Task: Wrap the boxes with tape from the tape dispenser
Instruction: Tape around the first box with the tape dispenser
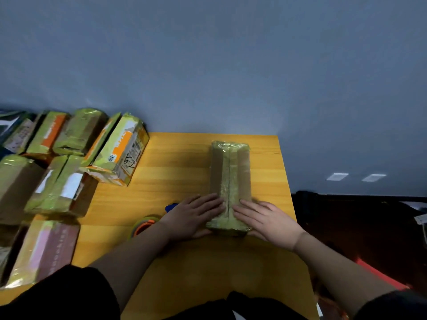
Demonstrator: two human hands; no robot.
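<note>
Table (pixel 180 162) is carrying, at left, a pile of taped boxes (pixel 69 158); centre box (pixel 230 181), already taped, is lying under your flat, open left hand (pixel 194 215) and right hand (pixel 265 218), gripping nothing; tape dispenser (pixel 144 224) is sitting idle beside your left wrist.

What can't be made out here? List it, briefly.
Head view only:
- Orange-and-green tape dispenser: mostly hidden behind the left forearm.
- Small blue object: covered by the left hand; cannot be identified.
- Long brown cardboard box under greenish tape: near end covered by both hands, right hand.
- Stacked taped boxes: cut off by the left edge; labels blurred.
</note>
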